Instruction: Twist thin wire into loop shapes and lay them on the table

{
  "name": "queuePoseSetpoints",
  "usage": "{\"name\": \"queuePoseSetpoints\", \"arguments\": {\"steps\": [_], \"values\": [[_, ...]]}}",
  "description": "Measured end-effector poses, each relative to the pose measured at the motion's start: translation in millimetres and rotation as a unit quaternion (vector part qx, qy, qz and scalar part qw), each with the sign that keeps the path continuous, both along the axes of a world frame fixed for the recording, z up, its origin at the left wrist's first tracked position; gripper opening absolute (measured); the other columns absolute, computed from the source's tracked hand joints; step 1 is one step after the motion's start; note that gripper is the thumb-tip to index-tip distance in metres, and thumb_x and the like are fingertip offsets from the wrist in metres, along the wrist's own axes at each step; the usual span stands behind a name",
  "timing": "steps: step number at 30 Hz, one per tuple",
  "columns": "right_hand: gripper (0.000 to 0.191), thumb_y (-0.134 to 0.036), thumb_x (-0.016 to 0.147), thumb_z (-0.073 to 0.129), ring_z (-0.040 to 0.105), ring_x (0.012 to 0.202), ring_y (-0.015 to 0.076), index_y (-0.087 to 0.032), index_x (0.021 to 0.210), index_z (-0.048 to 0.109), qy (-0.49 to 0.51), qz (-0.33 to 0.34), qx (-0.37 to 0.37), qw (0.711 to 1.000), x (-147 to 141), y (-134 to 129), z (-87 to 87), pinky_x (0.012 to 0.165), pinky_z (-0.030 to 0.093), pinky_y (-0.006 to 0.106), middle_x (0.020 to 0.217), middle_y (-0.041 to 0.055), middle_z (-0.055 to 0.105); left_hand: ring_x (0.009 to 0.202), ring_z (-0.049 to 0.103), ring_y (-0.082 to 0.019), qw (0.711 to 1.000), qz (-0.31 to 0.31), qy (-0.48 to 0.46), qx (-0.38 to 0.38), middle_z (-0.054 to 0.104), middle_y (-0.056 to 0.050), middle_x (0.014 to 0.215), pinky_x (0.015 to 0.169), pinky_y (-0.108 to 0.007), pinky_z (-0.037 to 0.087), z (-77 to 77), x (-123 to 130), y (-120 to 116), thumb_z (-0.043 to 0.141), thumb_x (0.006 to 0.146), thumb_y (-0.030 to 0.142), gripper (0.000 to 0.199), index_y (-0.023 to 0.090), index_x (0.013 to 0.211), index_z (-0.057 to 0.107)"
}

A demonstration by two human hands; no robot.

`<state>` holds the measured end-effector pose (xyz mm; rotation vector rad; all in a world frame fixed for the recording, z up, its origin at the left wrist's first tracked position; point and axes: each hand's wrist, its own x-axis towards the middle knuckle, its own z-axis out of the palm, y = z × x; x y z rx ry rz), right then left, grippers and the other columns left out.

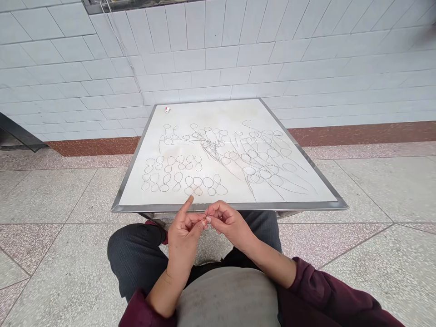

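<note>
My left hand (185, 229) and my right hand (228, 222) meet just off the table's near edge, above my lap. Fingertips and thumbs of both are pinched together on a thin dark wire (206, 216), of which only a tiny bit shows. The left index finger points up, away from the pinch. A small orange patch shows at the left thumb tip; what it is I cannot tell. Closest on the table lie several figure-eight wire loops (177, 180) in rows at the left. Single wire loops with long tails (272, 179) overlap at the right and middle.
The white tabletop (143, 197) has a grey metal rim and stands near a white tiled wall (221, 59). A small white and red object (167, 110) sits at its far left corner. A cord (126, 54) hangs down the wall. My knees are under the near edge.
</note>
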<state>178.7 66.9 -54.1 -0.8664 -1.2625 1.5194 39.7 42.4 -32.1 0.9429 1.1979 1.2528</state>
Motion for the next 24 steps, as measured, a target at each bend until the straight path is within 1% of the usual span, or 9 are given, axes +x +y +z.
{"name": "queuePoseSetpoints", "arguments": {"steps": [4,7,9,15,20,24], "values": [[0.009,-0.027,0.086,0.063,0.061,0.069,0.012,-0.021,0.089,0.057,0.02,0.0,0.03,0.999,-1,1,-3.0,0.064,0.046,0.027,0.075,-0.0021,0.059,0.07,0.06,-0.011,1.0,0.0,-0.019,-0.003,0.069,0.001,0.076,0.077,-0.028,0.049,0.7,1,1,0.073,0.074,0.025,0.066,0.019,0.135,0.048],[0.008,-0.027,0.086,0.063,0.062,0.07,0.0123,-0.022,0.089,0.058,0.03,-0.003,0.039,0.999,-2,0,-4.0,0.066,0.047,0.029,0.079,-0.002,0.057,0.067,0.06,-0.012,0.999,0.009,-0.031,-0.016,0.07,0.0,0.075,0.074,-0.028,0.049,2.6,1,1,0.076,0.071,0.025,0.067,0.017,0.132,0.05],[0.009,-0.029,0.085,0.064,0.062,0.069,0.0123,-0.022,0.088,0.058,0.039,0.008,0.039,0.998,-2,0,-3.4,0.067,0.047,0.03,0.079,-0.0023,0.056,0.064,0.058,-0.011,0.999,0.013,-0.033,-0.026,0.069,0.001,0.072,0.071,-0.027,0.049,3.7,1,2,0.077,0.07,0.026,0.064,0.016,0.129,0.052],[0.011,-0.031,0.085,0.064,0.061,0.07,0.0132,-0.022,0.09,0.058,0.005,0.032,0.013,0.999,3,0,-3.2,0.065,0.044,0.03,0.078,-0.0012,0.06,0.061,0.058,-0.011,0.998,0.002,-0.057,-0.04,0.067,0.002,0.068,0.067,-0.026,0.049,2.6,1,2,0.073,0.074,0.027,0.057,0.015,0.126,0.053],[0.014,-0.032,0.086,0.063,0.061,0.069,0.0136,-0.02,0.087,0.054,0.019,0.076,-0.012,0.997,7,3,-0.2,0.064,0.042,0.028,0.071,-0.0014,0.062,0.059,0.057,-0.011,0.998,-0.006,-0.049,-0.04,0.063,0.005,0.062,0.065,-0.026,0.049,1.1,1,2,0.072,0.075,0.025,0.06,0.016,0.129,0.05],[0.018,-0.035,0.087,0.062,0.059,0.07,0.013,-0.02,0.086,0.052,0.012,0.097,-0.032,0.995,9,3,3.1,0.063,0.04,0.027,0.071,-0.0014,0.062,0.06,0.058,-0.012,0.998,-0.01,-0.042,-0.034,0.062,0.005,0.062,0.065,-0.026,0.049,0.3,3,0,0.071,0.075,0.024,0.06,0.017,0.13,0.048]]}}
